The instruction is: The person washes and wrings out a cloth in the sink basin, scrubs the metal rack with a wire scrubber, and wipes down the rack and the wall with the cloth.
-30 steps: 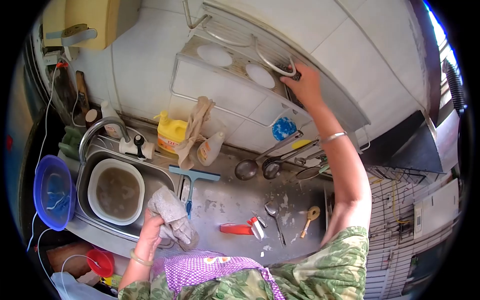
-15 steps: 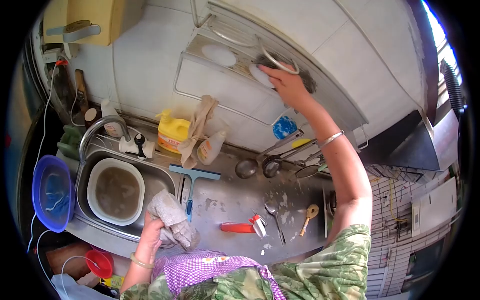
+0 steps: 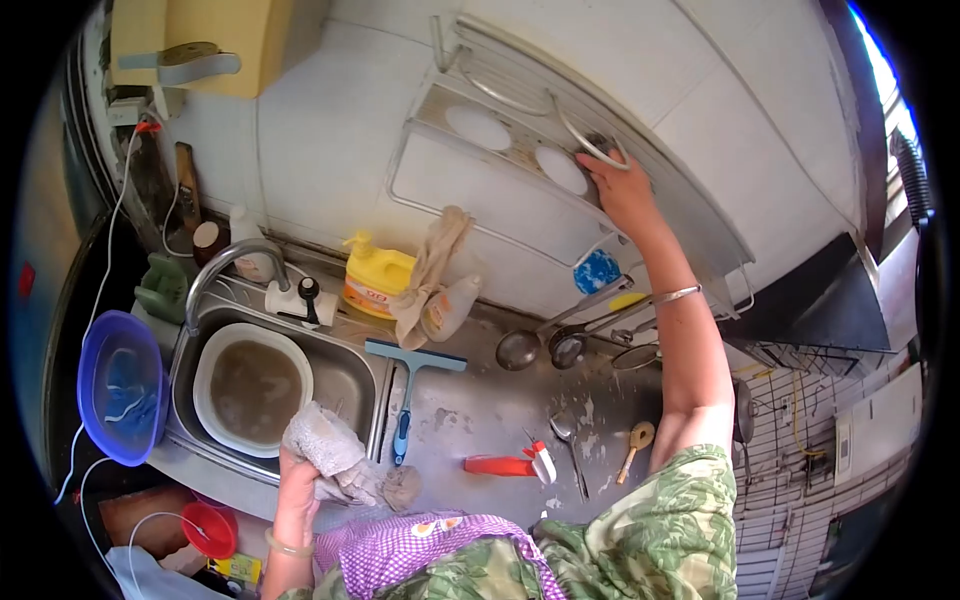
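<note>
My left hand [image 3: 293, 495] is closed around a damp greyish-white rag [image 3: 330, 445], held low over the sink's front edge. The rag's lower end hangs to the right. My right hand [image 3: 628, 195] reaches up to the metal wall rack [image 3: 510, 155], its fingers behind the curved rail. Under those fingers shows part of a dark, wiry steel wool scrubber [image 3: 600, 143], mostly hidden by the hand. Two pale oval openings lie in the rack's panel beside my fingers. A blue scrubber [image 3: 597, 271] hangs below my right hand, near the ladles [image 3: 519, 350].
A white basin [image 3: 303, 375] of murky water stands in the sink under the faucet [image 3: 205, 275]. On the steel counter lie a squeegee [image 3: 410, 375], a red-handled tool [image 3: 500, 466], a spoon [image 3: 570, 450] and a brush [image 3: 636, 445]. A yellow bottle [image 3: 375, 280] stands behind.
My right hand, with the dark scrubber, has moved along the rack to the right, baring more of the second oval opening. The view has shifted slightly. My left hand still grips the rag.
</note>
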### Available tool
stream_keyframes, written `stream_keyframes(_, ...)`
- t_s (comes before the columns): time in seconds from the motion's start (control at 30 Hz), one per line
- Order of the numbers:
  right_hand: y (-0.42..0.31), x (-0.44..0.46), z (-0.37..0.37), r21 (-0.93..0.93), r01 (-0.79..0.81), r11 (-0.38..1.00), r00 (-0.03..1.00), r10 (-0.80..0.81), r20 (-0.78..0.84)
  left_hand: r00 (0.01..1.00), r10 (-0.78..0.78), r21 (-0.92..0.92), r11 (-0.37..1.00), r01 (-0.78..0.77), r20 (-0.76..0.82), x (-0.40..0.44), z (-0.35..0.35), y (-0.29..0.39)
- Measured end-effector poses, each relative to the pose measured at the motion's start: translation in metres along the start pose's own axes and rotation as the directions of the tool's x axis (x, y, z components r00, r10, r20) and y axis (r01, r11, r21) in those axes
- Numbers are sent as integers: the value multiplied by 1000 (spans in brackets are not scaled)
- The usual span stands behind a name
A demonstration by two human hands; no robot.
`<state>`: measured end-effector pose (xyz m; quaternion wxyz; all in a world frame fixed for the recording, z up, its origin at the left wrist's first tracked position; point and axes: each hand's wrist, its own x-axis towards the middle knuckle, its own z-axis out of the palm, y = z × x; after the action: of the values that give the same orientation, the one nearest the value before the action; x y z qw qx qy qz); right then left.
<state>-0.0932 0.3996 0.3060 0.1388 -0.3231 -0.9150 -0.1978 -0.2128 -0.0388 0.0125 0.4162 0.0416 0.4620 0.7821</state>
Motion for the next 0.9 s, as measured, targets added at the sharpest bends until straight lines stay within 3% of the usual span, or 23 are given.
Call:
stream_keyframes(0.13,56,4,1,61,-54,997,973,38,230,996,-33,-55,998,28,-88,-14,-8,12)
stream_keyframes(0.23,47,-5,-9,95,-152,984,964,126,233,994,-99,-76,992,102,47,-6,-19,-2)
stream_keyframes(0.33,42,-19,-10,241,99,965,993,-112,41,992,-93,-4,996,94,80,-2,-1,-2)
stream_keyframes(0.37,43,-22,-10,289,94,953,995,-97,-4,991,-102,-12,995,104,88,-5,13,7)
stream_keyframes(0.47,48,-30,-15,498,14,867,995,-59,75,990,-93,33,995,91,102,1,27,9)
stream_keyframes(0.57,31,-30,-34,537,78,840,977,-173,128,985,-102,84,992,91,138,5,29,9)
stream_keyframes(0.67,28,-22,-24,463,42,885,983,-118,138,981,-148,114,984,134,124,7,27,4)
stream_keyframes(0.77,39,-5,0,367,-55,929,998,39,50,981,-142,71,988,134,130,9,33,0)
stream_keyframes(0.87,44,-1,1,317,-52,947,997,31,72,979,-144,119,985,127,146,21,35,-10)
stream_keyframes(0.9,45,-4,-1,395,-30,918,994,-13,107,978,-141,91,988,129,153,21,34,-11)
